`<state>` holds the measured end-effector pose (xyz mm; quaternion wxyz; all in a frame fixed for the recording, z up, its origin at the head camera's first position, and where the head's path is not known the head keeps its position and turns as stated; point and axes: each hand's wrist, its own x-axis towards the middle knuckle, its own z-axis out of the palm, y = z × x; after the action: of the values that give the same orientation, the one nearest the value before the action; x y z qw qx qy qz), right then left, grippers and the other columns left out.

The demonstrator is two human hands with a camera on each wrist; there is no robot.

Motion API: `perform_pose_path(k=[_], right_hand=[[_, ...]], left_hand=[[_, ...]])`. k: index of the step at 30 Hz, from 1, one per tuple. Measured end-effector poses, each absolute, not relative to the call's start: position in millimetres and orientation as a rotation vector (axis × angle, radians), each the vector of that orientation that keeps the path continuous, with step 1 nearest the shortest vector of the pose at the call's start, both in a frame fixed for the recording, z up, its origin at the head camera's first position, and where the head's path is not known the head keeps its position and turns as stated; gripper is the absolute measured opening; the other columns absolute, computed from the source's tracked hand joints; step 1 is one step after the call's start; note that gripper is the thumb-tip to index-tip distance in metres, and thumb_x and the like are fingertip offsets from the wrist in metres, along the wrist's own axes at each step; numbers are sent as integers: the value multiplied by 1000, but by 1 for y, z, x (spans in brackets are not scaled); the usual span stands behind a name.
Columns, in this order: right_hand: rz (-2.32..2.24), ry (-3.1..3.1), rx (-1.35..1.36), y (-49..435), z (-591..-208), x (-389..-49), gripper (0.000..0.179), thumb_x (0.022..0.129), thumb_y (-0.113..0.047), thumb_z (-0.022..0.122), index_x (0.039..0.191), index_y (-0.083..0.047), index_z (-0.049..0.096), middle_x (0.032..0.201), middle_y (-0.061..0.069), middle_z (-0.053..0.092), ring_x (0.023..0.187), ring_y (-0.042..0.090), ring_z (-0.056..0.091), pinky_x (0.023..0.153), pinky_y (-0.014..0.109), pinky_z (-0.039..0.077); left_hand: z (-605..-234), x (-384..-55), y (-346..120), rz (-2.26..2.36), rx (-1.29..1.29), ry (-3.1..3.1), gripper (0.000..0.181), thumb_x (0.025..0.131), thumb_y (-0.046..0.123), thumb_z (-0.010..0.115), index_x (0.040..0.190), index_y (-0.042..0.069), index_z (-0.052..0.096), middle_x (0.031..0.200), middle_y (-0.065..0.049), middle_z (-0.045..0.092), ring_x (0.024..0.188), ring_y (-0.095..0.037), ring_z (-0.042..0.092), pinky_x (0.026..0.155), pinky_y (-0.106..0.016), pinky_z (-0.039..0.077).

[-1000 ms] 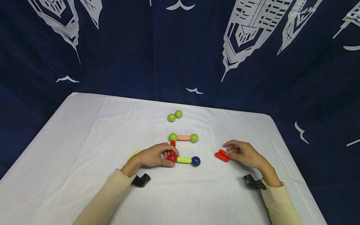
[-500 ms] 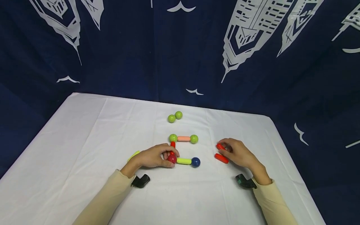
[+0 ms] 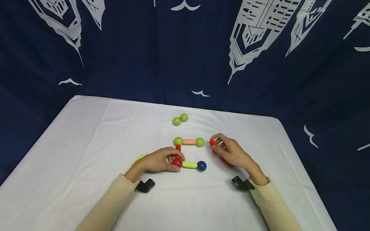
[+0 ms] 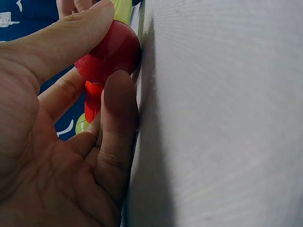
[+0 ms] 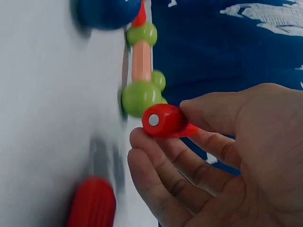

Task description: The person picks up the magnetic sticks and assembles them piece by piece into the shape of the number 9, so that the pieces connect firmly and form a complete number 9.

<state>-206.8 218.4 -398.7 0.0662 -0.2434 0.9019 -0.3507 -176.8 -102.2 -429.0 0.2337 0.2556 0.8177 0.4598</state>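
My left hand (image 3: 160, 159) grips a red ball (image 3: 177, 163) between thumb and fingers. From this ball a red magnetic rod (image 3: 178, 148) runs back to a green ball (image 3: 178, 141), and a yellow-green rod (image 3: 189, 165) runs right to a blue ball (image 3: 201, 166). A pink rod (image 3: 189, 141) links that green ball to a second green ball (image 3: 200, 142). My right hand (image 3: 232, 154) pinches another red magnetic rod (image 5: 163, 118), whose round silver end shows in the right wrist view. It is close to the second green ball. One more red rod (image 3: 227, 162) lies partly hidden beneath this hand.
Two loose green balls (image 3: 184, 117) lie farther back on the white-covered table (image 3: 86, 144). A yellow-green piece (image 3: 137, 159) pokes out behind my left wrist. Past the far edge hangs a dark blue printed cloth (image 3: 130, 64).
My right hand has picked one red rod from the pair, carried it left and back, and turned it more upright. My left hand has stayed on the red ball.
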Motion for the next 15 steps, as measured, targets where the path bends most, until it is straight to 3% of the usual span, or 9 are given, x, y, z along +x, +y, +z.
perform_pose_path(k=[15], right_hand=[[-1307,2511,-639,189,-411,-195,28,99,-9,61,126,-1,54,104,17,65,78,20,72,66,23,51]], left_hand=[[-428,-177,-102,1253,697,2240,33,86,23,80,117,22,68,104,-2,57,93,-17,53,79,-30,44]])
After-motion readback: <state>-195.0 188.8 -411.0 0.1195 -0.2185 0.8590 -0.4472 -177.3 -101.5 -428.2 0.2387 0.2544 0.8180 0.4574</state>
